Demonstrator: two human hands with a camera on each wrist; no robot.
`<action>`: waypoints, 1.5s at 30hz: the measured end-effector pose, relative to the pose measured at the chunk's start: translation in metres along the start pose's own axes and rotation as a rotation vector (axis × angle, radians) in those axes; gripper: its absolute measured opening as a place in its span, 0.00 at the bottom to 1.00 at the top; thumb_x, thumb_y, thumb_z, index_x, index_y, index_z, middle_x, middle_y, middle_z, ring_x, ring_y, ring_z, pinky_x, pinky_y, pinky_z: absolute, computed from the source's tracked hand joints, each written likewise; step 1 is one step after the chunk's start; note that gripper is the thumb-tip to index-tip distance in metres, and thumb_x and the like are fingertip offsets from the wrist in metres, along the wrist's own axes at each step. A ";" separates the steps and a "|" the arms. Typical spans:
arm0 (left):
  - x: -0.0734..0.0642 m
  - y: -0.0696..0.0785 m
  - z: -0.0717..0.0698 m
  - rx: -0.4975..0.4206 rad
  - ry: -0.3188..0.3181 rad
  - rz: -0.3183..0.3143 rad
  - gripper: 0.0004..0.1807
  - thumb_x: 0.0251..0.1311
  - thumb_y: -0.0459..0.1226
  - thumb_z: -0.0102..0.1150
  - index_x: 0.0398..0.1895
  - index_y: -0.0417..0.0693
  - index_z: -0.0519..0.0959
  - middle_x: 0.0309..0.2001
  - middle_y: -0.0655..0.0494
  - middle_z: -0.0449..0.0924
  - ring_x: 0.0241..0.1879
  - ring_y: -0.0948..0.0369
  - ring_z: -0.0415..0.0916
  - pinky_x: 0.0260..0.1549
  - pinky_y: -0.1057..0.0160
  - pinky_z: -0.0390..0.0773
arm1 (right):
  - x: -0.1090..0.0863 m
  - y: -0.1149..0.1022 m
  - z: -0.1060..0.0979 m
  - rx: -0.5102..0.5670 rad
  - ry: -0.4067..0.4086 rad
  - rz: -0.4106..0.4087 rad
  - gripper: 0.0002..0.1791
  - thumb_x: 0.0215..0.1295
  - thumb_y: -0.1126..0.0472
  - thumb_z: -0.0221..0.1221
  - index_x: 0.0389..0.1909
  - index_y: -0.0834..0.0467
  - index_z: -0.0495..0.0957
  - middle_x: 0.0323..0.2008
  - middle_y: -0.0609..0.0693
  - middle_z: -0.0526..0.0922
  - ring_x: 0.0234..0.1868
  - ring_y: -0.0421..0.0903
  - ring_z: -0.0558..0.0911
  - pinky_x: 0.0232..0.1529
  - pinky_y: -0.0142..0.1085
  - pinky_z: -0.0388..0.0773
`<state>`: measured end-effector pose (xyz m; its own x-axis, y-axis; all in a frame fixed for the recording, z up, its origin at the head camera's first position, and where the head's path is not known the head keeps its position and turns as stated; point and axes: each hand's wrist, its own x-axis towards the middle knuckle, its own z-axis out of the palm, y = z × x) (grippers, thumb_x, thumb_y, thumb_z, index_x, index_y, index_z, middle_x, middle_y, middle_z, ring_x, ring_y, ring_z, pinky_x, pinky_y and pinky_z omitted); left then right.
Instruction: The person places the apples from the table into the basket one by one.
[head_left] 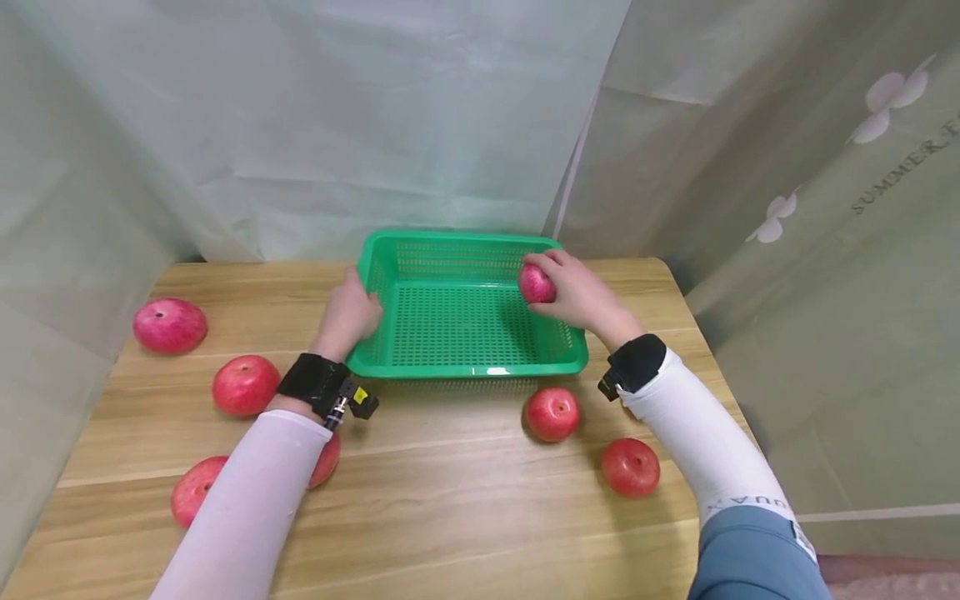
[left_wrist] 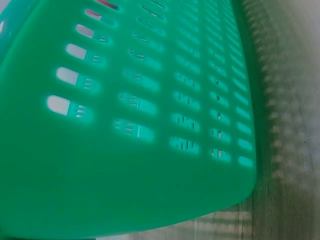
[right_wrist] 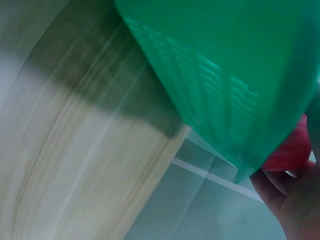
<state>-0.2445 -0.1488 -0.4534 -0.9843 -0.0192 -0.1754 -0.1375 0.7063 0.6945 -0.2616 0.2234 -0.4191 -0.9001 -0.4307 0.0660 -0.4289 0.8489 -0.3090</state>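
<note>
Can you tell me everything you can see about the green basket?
The green basket is a rectangle with rounded corners and looks like plastic. It has a smooth, wide rim and rows of little slots through its walls and floor. It sits open side up on the wooden table, near the far edge. The left hand grips its left side. Over its right end, the right hand holds a red fruit; I can't tell whether those two touch the basket.

- Head view: bright, diffuse; white glint on the basket's [head_left: 420, 372] near rim.
- 2 wrist views: dimmer, softly blurred.
- Right wrist: broad shadow across the table [right_wrist: 75, 160].
</note>
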 end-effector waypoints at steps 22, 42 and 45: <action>0.004 -0.006 0.002 -0.009 -0.013 -0.012 0.39 0.83 0.37 0.39 0.85 0.32 0.34 0.66 0.17 0.67 0.52 0.32 0.79 0.42 0.41 0.86 | 0.017 0.008 0.021 -0.103 -0.089 -0.167 0.39 0.61 0.57 0.77 0.74 0.49 0.74 0.71 0.59 0.70 0.68 0.59 0.75 0.61 0.55 0.81; -0.004 -0.009 0.004 -0.016 -0.013 0.010 0.40 0.82 0.37 0.40 0.85 0.31 0.35 0.64 0.17 0.69 0.48 0.33 0.80 0.39 0.42 0.86 | 0.018 0.007 0.040 -0.214 -0.056 -0.147 0.41 0.63 0.50 0.78 0.75 0.49 0.72 0.69 0.61 0.74 0.67 0.63 0.77 0.66 0.59 0.77; -0.003 -0.008 0.003 -0.018 -0.012 0.016 0.39 0.83 0.37 0.40 0.85 0.31 0.35 0.64 0.17 0.69 0.49 0.33 0.80 0.39 0.42 0.86 | 0.018 0.006 0.040 -0.216 -0.040 -0.131 0.41 0.63 0.49 0.77 0.74 0.50 0.72 0.69 0.61 0.73 0.66 0.63 0.77 0.65 0.59 0.78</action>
<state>-0.2398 -0.1518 -0.4606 -0.9850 0.0009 -0.1725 -0.1237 0.6932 0.7100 -0.2774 0.2082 -0.4576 -0.8337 -0.5497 0.0530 -0.5522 0.8288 -0.0897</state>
